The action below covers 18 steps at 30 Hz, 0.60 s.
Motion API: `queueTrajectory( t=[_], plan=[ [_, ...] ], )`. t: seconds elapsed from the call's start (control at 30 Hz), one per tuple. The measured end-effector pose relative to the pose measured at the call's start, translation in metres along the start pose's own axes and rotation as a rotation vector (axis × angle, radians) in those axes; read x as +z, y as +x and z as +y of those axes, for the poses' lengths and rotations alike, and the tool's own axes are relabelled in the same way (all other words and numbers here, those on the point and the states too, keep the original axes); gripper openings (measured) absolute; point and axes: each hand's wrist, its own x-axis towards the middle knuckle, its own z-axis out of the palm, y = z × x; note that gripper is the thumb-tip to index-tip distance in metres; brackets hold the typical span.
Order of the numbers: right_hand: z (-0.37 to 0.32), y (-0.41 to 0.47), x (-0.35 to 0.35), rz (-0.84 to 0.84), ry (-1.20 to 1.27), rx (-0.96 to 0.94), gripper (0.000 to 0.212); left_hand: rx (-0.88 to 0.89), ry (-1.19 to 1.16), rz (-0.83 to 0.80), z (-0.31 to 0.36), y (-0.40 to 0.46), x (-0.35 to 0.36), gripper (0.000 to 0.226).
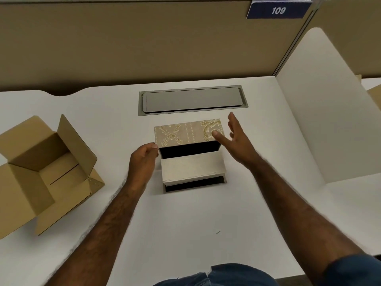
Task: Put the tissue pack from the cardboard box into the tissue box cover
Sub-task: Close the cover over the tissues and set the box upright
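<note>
The tissue box cover, beige with gold ornament and black inside, stands open at the middle of the white desk. Its patterned lid is raised at the far side. A white tissue pack lies across the open black interior, with dark gaps behind it and in front of it. My left hand is curled against the cover's left side, fingertips at the lid's near-left corner. My right hand hovers spread at the cover's right end, its thumb on the lid. The cardboard box sits far left, flaps open, with nothing visible inside.
A grey cable hatch is set into the desk just behind the cover. A white divider panel stands at the right. A tan partition with a blue "109" sign closes off the back.
</note>
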Motion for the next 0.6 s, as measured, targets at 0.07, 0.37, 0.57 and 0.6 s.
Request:
queueTrajectory(
  t=[0.07,0.37,0.57,0.6],
  plan=[
    [-0.006,0.009,-0.001,-0.033,-0.029,-0.025,0.104,-0.011,-0.021,-0.004,0.000,-0.002,0.000,0.021],
    [-0.002,0.001,0.005,-0.040,-0.091,-0.101,0.091,0.023,-0.028,-0.053,-0.008,-0.007,-0.006,0.016],
    [0.020,-0.026,0.006,-0.041,-0.158,-0.226,0.098,-0.019,-0.036,-0.074,-0.027,-0.019,-0.011,0.017],
    [0.023,-0.030,0.006,-0.049,-0.172,-0.243,0.099,-0.022,-0.032,-0.079,-0.029,-0.022,-0.010,0.020]
  ],
)
